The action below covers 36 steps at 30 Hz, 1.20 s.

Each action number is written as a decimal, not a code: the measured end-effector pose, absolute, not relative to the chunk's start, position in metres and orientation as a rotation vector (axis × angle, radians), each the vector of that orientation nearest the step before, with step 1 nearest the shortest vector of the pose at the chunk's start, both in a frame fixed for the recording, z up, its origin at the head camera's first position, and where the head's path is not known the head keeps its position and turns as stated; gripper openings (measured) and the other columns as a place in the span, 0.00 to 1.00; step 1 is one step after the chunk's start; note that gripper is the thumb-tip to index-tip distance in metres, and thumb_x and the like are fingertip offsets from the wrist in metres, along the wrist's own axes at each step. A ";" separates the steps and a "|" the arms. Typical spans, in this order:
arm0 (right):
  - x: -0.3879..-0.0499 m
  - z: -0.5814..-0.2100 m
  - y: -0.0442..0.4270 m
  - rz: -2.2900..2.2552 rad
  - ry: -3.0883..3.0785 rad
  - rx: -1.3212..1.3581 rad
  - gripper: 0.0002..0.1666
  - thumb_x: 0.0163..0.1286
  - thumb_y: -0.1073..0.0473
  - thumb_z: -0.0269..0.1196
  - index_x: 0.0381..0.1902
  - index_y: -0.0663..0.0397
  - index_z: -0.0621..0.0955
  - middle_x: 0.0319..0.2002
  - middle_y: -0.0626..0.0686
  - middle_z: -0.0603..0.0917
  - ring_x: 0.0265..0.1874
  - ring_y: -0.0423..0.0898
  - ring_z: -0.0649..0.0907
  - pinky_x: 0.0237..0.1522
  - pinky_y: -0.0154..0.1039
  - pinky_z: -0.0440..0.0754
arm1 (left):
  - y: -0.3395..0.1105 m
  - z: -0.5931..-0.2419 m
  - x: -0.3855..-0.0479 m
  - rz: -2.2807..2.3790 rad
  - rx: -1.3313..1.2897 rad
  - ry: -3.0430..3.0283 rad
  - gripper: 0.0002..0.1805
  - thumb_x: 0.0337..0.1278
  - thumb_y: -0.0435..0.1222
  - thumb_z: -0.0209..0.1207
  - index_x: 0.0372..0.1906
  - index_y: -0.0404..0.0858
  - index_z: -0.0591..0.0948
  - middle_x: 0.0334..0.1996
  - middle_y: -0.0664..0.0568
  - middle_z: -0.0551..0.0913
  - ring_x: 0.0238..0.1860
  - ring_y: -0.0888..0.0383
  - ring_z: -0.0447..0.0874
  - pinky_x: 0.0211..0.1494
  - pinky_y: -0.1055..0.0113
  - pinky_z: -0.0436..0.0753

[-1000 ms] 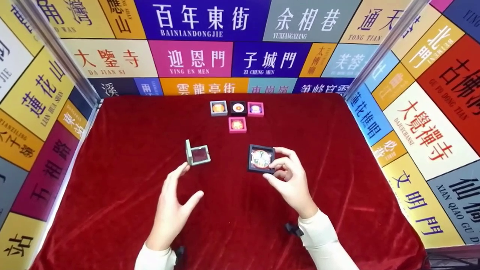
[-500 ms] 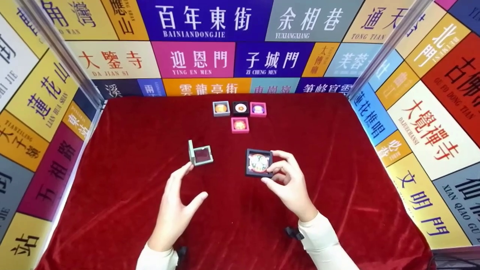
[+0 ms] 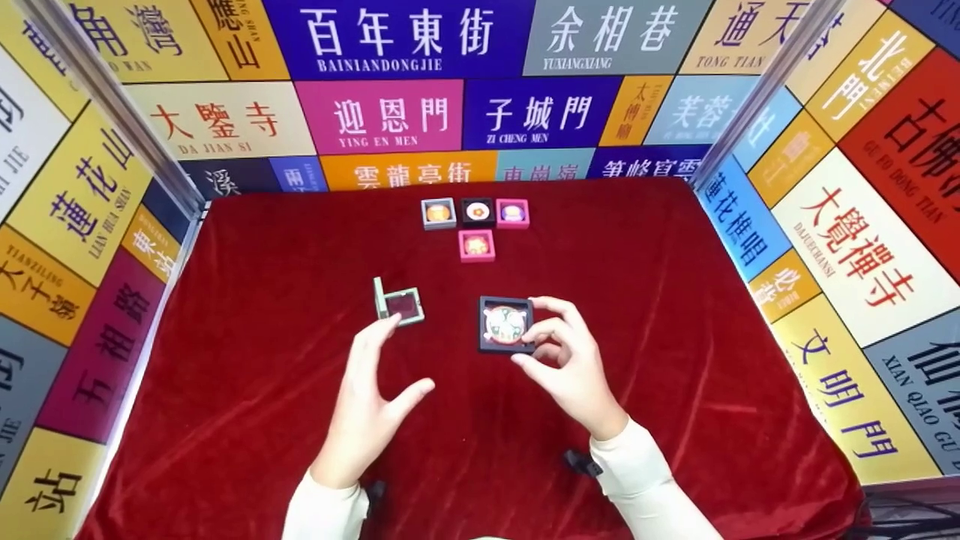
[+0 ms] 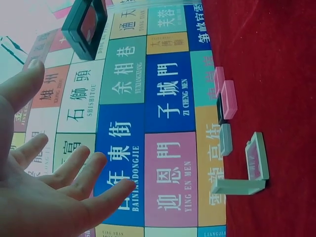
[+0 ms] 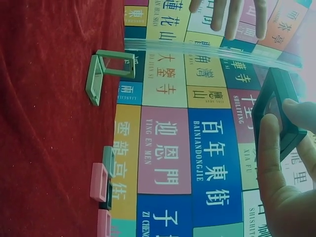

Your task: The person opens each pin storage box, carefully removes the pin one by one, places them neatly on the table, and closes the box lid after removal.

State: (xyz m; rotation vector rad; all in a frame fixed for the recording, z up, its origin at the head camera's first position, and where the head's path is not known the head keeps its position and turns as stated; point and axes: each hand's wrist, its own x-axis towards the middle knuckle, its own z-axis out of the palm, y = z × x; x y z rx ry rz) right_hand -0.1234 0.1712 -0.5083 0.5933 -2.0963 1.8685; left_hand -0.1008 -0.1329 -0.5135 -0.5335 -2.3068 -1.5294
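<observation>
My right hand [image 3: 566,356] grips the right side of a square black display case [image 3: 487,349] with a round, colourful medallion [image 3: 505,325] behind its window. In the right wrist view, the thumb and a finger pinch the case [image 5: 276,86]; it is raised above the cloth. The left hand [image 3: 367,405] hovers with fingers spread, holding nothing. Its fingertips overlap the green display case [image 3: 379,289] in the head view, but the left wrist view shows them apart. That green case [image 4: 239,186] stands unfolded on the cloth, one panel flat and the other upright, with see-through windows.
At the back, a grey case [image 3: 439,214], a black case [image 3: 478,213] and a pink case [image 3: 513,214] form a row. Another pink case [image 3: 476,246] sits just in front. Red velvet cloth [image 3: 637,262] covers the table, bounded by sign-covered walls [image 3: 379,116].
The black case and my right hand have shifted left, and the case faces the camera more squarely. My left hand has moved right and up, now overlapping the green case in the head view.
</observation>
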 end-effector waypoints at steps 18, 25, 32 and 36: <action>-0.121 -0.508 0.152 1.881 -2.105 0.678 0.18 0.61 0.76 0.78 0.44 0.57 0.86 0.72 0.62 0.71 0.43 0.53 0.86 0.39 0.40 0.89 | -0.110 -0.505 -0.111 -1.508 -0.628 -2.326 0.53 0.56 0.43 0.82 0.84 0.46 0.66 0.84 0.51 0.60 0.82 0.48 0.58 0.80 0.52 0.66; -0.113 -0.500 0.129 1.873 -2.134 0.792 0.15 0.63 0.74 0.78 0.42 0.56 0.87 0.71 0.63 0.73 0.40 0.54 0.87 0.40 0.44 0.90 | -0.100 -0.504 -0.111 -1.517 -0.667 -2.299 0.52 0.53 0.37 0.83 0.82 0.44 0.69 0.79 0.55 0.70 0.78 0.56 0.66 0.80 0.58 0.65; -0.111 -0.506 0.128 1.923 -2.125 0.800 0.25 0.62 0.75 0.78 0.56 0.56 0.87 0.72 0.60 0.72 0.41 0.54 0.86 0.40 0.43 0.90 | -0.099 -0.506 -0.109 -1.582 -0.626 -2.299 0.53 0.51 0.38 0.84 0.82 0.47 0.70 0.75 0.55 0.74 0.74 0.60 0.72 0.77 0.60 0.69; -0.110 -0.506 0.127 2.043 -2.062 0.809 0.38 0.64 0.76 0.76 0.71 0.59 0.79 0.73 0.61 0.71 0.43 0.57 0.85 0.41 0.45 0.90 | -0.099 -0.506 -0.107 -1.641 -0.593 -2.274 0.55 0.49 0.38 0.85 0.83 0.51 0.68 0.73 0.57 0.75 0.71 0.61 0.74 0.74 0.62 0.72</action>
